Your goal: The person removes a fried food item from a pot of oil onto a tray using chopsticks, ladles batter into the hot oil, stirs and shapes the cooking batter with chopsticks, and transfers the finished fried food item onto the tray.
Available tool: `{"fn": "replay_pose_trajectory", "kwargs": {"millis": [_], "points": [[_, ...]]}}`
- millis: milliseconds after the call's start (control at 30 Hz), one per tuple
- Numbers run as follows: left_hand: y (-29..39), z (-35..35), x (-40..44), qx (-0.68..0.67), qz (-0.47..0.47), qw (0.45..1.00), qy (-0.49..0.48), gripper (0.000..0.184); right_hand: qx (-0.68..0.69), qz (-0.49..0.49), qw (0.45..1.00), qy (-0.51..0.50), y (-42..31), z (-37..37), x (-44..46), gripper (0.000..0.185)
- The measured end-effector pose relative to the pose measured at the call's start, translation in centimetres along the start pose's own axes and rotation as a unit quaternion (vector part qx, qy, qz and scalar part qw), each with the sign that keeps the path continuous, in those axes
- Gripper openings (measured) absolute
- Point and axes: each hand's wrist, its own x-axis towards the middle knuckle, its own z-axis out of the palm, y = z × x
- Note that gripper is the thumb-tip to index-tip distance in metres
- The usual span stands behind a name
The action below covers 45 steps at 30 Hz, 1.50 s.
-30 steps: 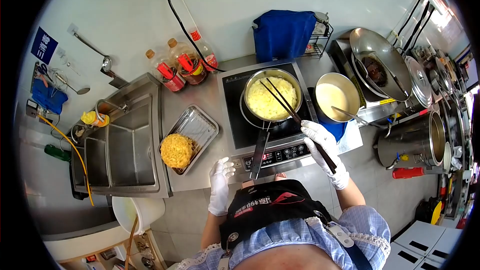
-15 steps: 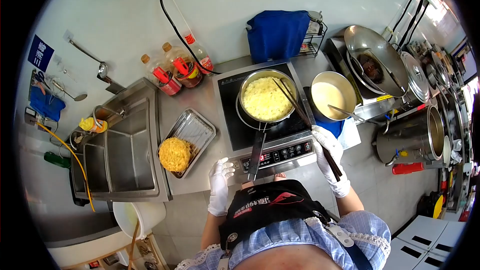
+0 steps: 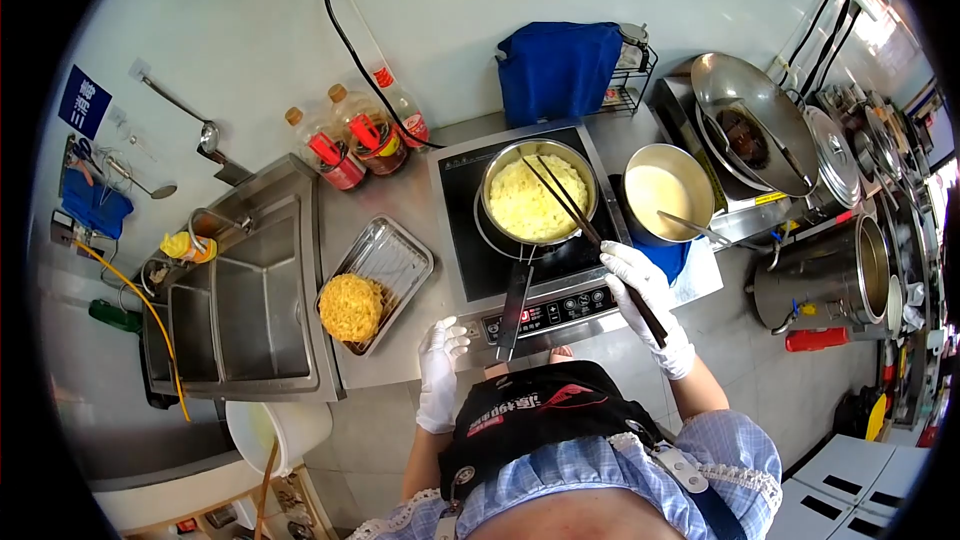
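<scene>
Long dark chopsticks (image 3: 590, 232) are in my gloved right hand (image 3: 645, 300), their tips over the pale yellow food (image 3: 530, 202) in a round pan (image 3: 592, 180). The pan stands on a black induction cooker (image 3: 470, 265), its dark handle (image 3: 515, 310) toward me. My gloved left hand (image 3: 440, 365) hangs at the counter's front edge, fingers loosely bent and apart, holding nothing. To its upper left, a golden round cake (image 3: 351, 307) lies at the near end of a metal rack tray (image 3: 410, 255). A pot of pale liquid (image 3: 655, 188) with a ladle stands right of the cooker.
A steel double sink (image 3: 262, 315) is on the left. Bottles with red labels (image 3: 378, 143) stand by the wall. Behind the cooker is a blue cloth (image 3: 560, 70) beside a wire rack. At the right are a wok (image 3: 740, 90) and a large steel pot (image 3: 815, 275).
Since the last frame, my right hand and the chopsticks have moved left; the tips shifted from the pan's right side toward its upper middle. My left hand is nearly unmoved.
</scene>
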Motion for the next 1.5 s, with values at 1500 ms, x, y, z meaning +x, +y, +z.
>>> {"fn": "replay_pose_trajectory", "kwargs": {"millis": [1500], "points": [[1.8,2.8,-1.2,0.033,-0.037,0.999,0.001,0.039,-0.022,-0.06,0.996,0.056,0.0,-1.2,-0.8,0.031]]}}
